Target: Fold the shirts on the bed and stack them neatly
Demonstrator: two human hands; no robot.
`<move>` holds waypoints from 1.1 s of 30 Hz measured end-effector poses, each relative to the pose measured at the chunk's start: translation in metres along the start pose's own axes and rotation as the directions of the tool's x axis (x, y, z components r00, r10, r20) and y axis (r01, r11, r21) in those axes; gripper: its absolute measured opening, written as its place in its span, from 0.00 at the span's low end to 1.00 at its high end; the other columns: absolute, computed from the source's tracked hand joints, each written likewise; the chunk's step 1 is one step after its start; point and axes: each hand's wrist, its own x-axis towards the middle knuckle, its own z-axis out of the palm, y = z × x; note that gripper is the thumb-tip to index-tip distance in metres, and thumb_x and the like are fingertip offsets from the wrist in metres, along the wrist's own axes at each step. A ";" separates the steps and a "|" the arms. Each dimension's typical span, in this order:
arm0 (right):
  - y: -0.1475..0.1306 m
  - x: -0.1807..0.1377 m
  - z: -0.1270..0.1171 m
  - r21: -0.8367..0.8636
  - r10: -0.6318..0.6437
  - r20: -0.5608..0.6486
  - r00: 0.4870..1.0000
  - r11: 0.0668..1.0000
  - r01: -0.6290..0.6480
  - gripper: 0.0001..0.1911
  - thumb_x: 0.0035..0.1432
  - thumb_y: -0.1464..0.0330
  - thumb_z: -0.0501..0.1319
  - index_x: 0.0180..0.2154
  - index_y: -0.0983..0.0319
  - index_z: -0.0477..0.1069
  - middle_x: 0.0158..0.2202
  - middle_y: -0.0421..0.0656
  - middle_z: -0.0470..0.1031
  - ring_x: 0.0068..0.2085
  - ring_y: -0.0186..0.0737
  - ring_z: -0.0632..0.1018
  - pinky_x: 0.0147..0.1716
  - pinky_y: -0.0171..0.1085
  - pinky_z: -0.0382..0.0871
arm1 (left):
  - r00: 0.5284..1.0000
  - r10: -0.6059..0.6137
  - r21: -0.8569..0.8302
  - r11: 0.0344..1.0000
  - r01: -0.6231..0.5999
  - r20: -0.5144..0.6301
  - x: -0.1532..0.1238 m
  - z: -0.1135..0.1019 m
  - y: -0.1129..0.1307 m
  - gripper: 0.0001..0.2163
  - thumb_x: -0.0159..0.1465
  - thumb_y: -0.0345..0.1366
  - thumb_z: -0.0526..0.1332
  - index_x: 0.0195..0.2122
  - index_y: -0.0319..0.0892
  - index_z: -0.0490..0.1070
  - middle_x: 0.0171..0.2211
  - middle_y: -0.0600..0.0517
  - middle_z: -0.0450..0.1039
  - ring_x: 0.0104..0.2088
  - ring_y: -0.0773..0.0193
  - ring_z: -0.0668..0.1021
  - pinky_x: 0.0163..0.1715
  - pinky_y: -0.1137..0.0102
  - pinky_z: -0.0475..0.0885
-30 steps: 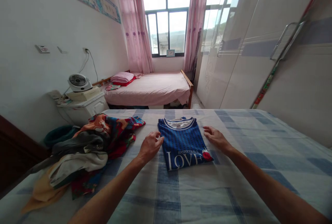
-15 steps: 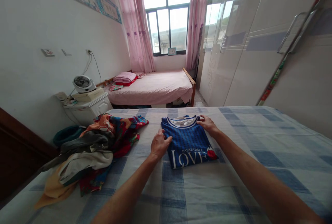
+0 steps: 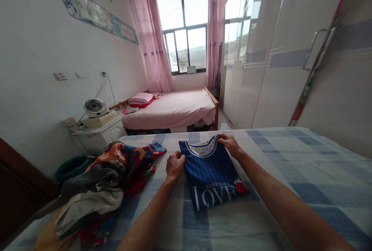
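jersey: blue folded jersey (image 3: 213, 173), white "LOVE" + small "BASKETBALL" print on near part, white-trimmed collar at far end; lies mid-bed on the checked sheet, far end lifted a bit off the sheet.
left hand: left hand (image 3: 174, 164) at jersey's far-left corner, fingers curled, pinching the edge of the cloth.
right hand: right hand (image 3: 229, 143) at far-right corner by the collar, fingers closed on the fabric edge, thumb on top.
arms: both bare forearms run in from near edge, one each side of jersey.
sheet: blue/white checked bed sheet (image 3: 290, 189) covers the near bed, under everything.
pile: clothes pile (image 3: 101, 181) just left of left hand, unfolded; red-orange patterned piece on top far side, grey + cream + yellow pieces nearer.
nightstand: white nightstand (image 3: 100, 138) far left by wall, small fan (image 3: 94, 107) on top.
far bed: pink bed (image 3: 171, 109) under window (image 3: 186, 35), folded pink bedding at its left end; pink curtains both sides.
wardrobe: glossy white wardrobe (image 3: 276, 61) along right wall, metal handles.
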 end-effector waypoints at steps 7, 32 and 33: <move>-0.010 -0.021 -0.010 -0.131 -0.076 -0.053 0.996 0.989 0.069 0.20 0.52 0.68 0.57 0.48 0.66 0.70 0.47 0.51 0.74 0.49 0.45 0.73 0.52 0.44 0.62 | 0.960 0.271 0.090 0.960 -0.265 -0.067 -0.040 -0.022 0.003 0.09 0.62 0.35 0.53 0.42 0.41 0.69 0.42 0.47 0.71 0.40 0.60 0.74 0.42 0.66 0.67; 0.022 -0.098 -0.002 -0.597 -0.195 0.184 0.963 0.756 0.268 0.29 0.62 0.57 0.45 0.58 0.66 0.60 0.61 0.52 0.58 0.63 0.46 0.57 0.60 0.48 0.48 | 0.638 0.664 0.171 0.628 -0.759 0.390 -0.109 0.001 -0.005 0.34 0.57 0.52 0.58 0.61 0.40 0.56 0.62 0.38 0.53 0.63 0.44 0.55 0.58 0.49 0.54; 0.023 -0.097 -0.007 -0.567 -0.205 0.154 0.967 0.783 0.256 0.28 0.62 0.58 0.45 0.57 0.67 0.62 0.61 0.53 0.59 0.62 0.46 0.58 0.60 0.47 0.50 | 0.621 0.687 0.170 0.608 -0.776 0.378 -0.109 -0.001 -0.004 0.31 0.57 0.49 0.60 0.59 0.40 0.59 0.61 0.38 0.57 0.61 0.44 0.59 0.57 0.50 0.57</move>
